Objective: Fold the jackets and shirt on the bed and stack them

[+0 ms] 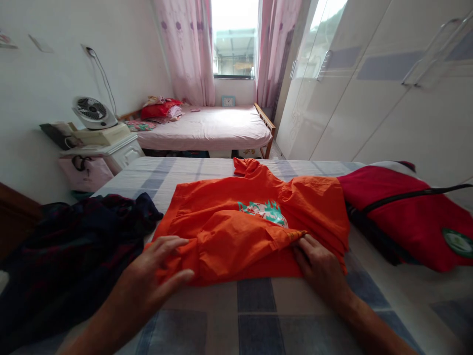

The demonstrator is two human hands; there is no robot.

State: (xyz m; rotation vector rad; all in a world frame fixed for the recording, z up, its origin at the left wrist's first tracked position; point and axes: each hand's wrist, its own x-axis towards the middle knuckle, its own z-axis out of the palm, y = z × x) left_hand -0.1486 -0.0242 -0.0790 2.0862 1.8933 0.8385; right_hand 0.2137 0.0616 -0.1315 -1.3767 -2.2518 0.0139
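An orange T-shirt [221,192] with a green and white print lies spread on the bed, its near part folded over and partly covering the print. My left hand [158,266] is at the shirt's near left corner, thumb and fingers apart; whether it presses on the cloth is hard to tell. At the tip of the folded flap, my right hand [318,256] has its fingers closed on the shirt's edge, where a dark yellowish strip shows. The fingertips there are partly hidden by the cloth.
Dark clothing [81,246] is heaped at the left. A red garment [402,197] with a black strip and green badge lies at the right, touching the shirt. Beyond the checked bed [254,320] are a second bed [221,129], a fan [92,111] and white wardrobes [369,98].
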